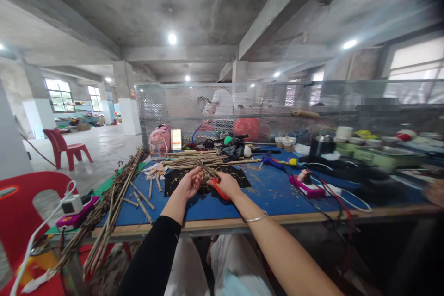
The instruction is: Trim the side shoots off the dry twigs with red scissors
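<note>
At far left stands a red chair (19, 215), and beside it, on the table's corner, a purple power strip (88, 208) with a white plug (72, 205) in it. A bundle of dry stalks (113, 208) lies slantwise on the table's left side, its lower ends hanging past the front edge. Next, short stalk pieces (143, 203) are scattered on the blue tabletop (215, 215), with a pink bag (163, 135) and a lit phone (176, 138) farther back. My left hand (189, 182) is half curled, thumb near the fingertips; I cannot tell whether it pinches anything. Just right of it, my right hand (227, 185) grasps red-handled scissors (219, 189), blades pointing up and left over a black mat (243, 176) strewn with chips. Farther right are a blue glue gun (273, 163), a magenta power strip (307, 188), a dark flask (322, 147) and a green box (378, 159)
</note>
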Demonstrator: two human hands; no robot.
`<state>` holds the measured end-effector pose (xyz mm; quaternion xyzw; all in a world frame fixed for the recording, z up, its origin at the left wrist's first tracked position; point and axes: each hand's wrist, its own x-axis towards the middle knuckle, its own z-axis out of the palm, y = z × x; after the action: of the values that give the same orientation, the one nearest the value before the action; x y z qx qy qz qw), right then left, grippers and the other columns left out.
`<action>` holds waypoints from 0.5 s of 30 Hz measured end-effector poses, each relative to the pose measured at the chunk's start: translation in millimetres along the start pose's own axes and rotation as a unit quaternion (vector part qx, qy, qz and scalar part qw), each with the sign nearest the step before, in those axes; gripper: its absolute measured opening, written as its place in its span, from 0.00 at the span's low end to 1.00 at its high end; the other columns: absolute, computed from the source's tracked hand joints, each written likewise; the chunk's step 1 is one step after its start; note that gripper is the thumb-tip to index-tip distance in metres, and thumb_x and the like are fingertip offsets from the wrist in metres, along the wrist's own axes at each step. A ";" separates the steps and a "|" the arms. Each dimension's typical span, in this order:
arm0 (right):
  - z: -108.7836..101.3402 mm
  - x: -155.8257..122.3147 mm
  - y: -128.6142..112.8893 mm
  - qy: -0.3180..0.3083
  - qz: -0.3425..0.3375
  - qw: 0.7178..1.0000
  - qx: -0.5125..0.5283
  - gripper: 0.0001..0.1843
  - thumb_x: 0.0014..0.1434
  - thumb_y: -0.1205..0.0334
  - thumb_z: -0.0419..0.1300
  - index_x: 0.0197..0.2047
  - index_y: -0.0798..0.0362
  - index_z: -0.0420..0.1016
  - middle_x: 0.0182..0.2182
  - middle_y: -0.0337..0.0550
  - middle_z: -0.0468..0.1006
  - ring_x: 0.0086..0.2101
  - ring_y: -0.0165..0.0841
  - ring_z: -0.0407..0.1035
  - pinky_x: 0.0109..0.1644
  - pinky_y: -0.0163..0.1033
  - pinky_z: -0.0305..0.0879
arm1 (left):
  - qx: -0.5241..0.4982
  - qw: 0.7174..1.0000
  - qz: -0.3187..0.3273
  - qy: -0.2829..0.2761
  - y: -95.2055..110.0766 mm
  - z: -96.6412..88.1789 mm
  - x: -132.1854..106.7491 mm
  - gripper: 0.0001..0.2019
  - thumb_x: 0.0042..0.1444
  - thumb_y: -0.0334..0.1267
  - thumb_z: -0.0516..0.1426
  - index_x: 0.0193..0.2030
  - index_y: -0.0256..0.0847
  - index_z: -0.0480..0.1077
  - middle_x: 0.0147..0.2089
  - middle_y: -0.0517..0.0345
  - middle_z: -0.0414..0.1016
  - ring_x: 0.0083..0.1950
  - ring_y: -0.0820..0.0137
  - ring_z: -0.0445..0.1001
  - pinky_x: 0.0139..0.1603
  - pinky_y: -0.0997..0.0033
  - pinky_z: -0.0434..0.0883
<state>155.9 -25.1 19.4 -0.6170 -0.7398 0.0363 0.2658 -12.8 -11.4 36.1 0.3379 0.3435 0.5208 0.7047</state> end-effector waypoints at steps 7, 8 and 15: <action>1.3 -0.2 1.1 0.004 0.002 1.000 -0.012 0.25 0.50 0.37 0.52 0.33 0.52 0.70 0.29 0.42 0.75 0.32 0.33 0.69 0.32 0.32 0.54 | -0.026 0.999 -0.028 0.006 -8.5 3.7 3.5 0.09 0.53 0.35 0.54 0.26 0.33 0.64 0.18 0.64 0.62 0.13 0.86 0.58 0.12 0.90 0.59; 1.6 -0.1 1.2 0.002 0.000 1.000 -0.015 0.25 0.50 0.37 0.51 0.33 0.52 0.70 0.29 0.42 0.75 0.32 0.33 0.69 0.32 0.32 0.54 | -0.020 0.999 -0.024 0.012 -8.9 4.1 3.7 0.09 0.53 0.35 0.54 0.25 0.33 0.64 0.18 0.64 0.62 0.13 0.86 0.58 0.12 0.90 0.58; 2.2 -0.7 -1.1 0.015 -0.022 0.999 -0.033 0.27 0.50 0.37 0.50 0.40 0.52 0.67 0.35 0.44 0.75 0.36 0.35 0.69 0.33 0.33 0.55 | 0.041 0.999 0.024 0.013 -16.7 3.0 9.0 0.07 0.48 0.32 0.57 0.24 0.33 0.65 0.18 0.63 0.64 0.14 0.85 0.58 0.13 0.87 0.57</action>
<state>154.0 -25.4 17.7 -0.6092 -0.7502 -0.0034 0.2572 0.0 -6.9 22.6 0.3678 0.3660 0.5272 0.6729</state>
